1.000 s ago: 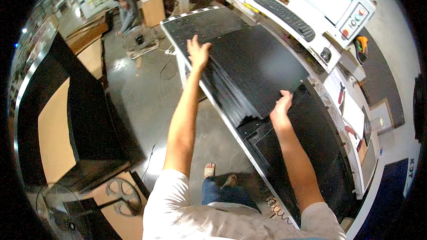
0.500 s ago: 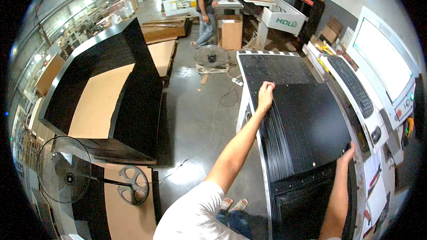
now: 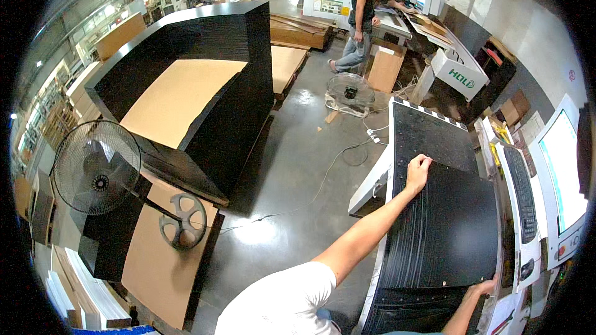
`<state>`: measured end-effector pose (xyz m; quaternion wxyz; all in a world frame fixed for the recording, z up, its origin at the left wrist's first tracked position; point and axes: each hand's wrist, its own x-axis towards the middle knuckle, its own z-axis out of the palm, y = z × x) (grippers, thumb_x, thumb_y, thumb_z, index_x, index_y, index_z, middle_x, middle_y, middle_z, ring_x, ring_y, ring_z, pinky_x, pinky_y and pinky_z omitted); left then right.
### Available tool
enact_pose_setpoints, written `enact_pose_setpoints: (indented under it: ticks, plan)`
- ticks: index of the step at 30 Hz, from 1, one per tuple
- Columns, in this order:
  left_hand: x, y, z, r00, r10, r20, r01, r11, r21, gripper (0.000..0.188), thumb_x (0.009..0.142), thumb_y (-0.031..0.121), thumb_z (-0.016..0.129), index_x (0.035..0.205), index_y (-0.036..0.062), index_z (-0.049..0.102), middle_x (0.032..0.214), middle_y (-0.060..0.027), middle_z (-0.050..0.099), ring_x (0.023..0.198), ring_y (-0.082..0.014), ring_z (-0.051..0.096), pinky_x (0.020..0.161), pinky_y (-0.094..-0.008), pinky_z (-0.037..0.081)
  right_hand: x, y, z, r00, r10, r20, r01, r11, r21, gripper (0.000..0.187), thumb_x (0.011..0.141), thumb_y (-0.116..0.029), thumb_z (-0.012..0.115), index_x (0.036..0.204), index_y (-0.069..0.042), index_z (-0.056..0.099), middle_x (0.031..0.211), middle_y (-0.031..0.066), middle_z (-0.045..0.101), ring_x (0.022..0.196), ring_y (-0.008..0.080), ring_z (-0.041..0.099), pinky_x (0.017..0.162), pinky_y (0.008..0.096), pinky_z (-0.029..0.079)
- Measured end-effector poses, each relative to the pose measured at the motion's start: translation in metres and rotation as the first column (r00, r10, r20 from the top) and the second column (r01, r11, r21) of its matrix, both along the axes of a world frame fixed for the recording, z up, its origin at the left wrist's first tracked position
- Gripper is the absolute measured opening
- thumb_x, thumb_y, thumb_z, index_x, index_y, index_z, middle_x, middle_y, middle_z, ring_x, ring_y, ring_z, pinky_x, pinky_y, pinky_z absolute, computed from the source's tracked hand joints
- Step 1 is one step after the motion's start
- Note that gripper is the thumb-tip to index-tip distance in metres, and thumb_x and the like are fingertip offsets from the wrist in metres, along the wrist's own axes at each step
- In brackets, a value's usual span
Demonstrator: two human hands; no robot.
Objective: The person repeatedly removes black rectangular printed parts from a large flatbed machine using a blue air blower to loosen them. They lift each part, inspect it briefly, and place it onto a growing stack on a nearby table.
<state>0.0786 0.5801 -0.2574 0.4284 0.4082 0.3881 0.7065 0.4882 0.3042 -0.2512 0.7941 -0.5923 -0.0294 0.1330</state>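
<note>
A wide black panel (image 3: pixel 444 229) with a fine-grained, glossy face lies on a machine table with a dark bed (image 3: pixel 428 133). My left hand (image 3: pixel 418 174) pinches the panel at its far edge, towards the left corner, with the arm stretched out. At the near right corner my right hand (image 3: pixel 483 287) grips the panel's edge, its fingertips partly hidden. A darker black surface (image 3: pixel 403 313) shows below the panel's near edge.
Right of the table stand a keyboard (image 3: pixel 520 192) and a lit monitor (image 3: pixel 559 167). On the left are a stack of black panels (image 3: pixel 248 87), a pedestal fan (image 3: pixel 99 170) and cardboard sheets. A floor fan (image 3: pixel 351 92), a cable and a person (image 3: pixel 360 18) are farther off.
My view has turned left, so the surroundings sit farther right in the picture. Both hands stay at the same corners of the panel.
</note>
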Motion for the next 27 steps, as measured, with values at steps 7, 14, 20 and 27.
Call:
enact_pose_setpoints:
  ticks: [7, 14, 20, 27]
  plan:
    - [0.001, 0.009, -0.009, 1.0, -0.007, 0.0, 0.007, 0.999, 0.034, 0.031, 0.094, 0.024, 0.058, 0.079, -0.0032, 0.057, 0.068, -0.011, 0.057, 0.067, -0.0173, 0.054, 0.064, -0.0364, 0.043, 0.003, 0.001, -0.006, 1.0, -0.018, 0.002, 0.018, 1.0, 0.008, 0.058, 0.086, -0.037, 0.063, 0.123, 0.008, 0.063, 0.123, 0.018, 0.065, 0.105, 0.0338, 0.064, 0.093, 0.0459, 0.052]
    - [-0.034, 0.012, -0.033, 0.91, -0.013, -0.415, -0.013, 0.998, -0.061, 0.053, 0.098, 0.051, 0.053, 0.122, 0.0055, 0.062, 0.115, -0.0171, 0.066, 0.113, -0.0292, 0.061, 0.099, -0.0405, 0.045, 0.017, 0.007, -0.009, 0.987, 0.146, 0.06, -0.148, 0.989, 0.023, 0.061, 0.094, -0.039, 0.055, 0.134, 0.007, 0.055, 0.133, 0.0176, 0.06, 0.118, 0.0348, 0.058, 0.102, 0.0479, 0.046]
    - [-0.239, -0.149, -0.257, 0.883, -0.417, -0.214, 0.302, 0.855, -0.422, 0.058, 0.098, 0.05, 0.058, 0.13, 0.0014, 0.061, 0.124, -0.0141, 0.066, 0.114, -0.0227, 0.061, 0.098, -0.0358, 0.047, 0.034, -0.017, -0.003, 0.912, 0.295, 0.285, -0.224, 0.94, -0.256, 0.062, 0.095, -0.043, 0.058, 0.14, -0.001, 0.053, 0.143, 0.0141, 0.053, 0.128, 0.0296, 0.05, 0.109, 0.043, 0.037]
    - [-0.528, -0.695, -0.387, 0.724, -0.643, -0.25, -0.353, -0.034, -0.935, 0.063, 0.094, 0.054, 0.059, 0.137, 0.0071, 0.058, 0.129, -0.0186, 0.065, 0.121, -0.029, 0.061, 0.102, -0.0399, 0.046, -0.065, -0.178, 0.103, 0.668, 0.357, 0.653, -0.238, 0.934, -0.268, 0.035, 0.104, -0.026, 0.056, 0.125, 0.001, 0.065, 0.112, 0.0048, 0.067, 0.103, 0.0158, 0.06, 0.087, 0.0288, 0.047]
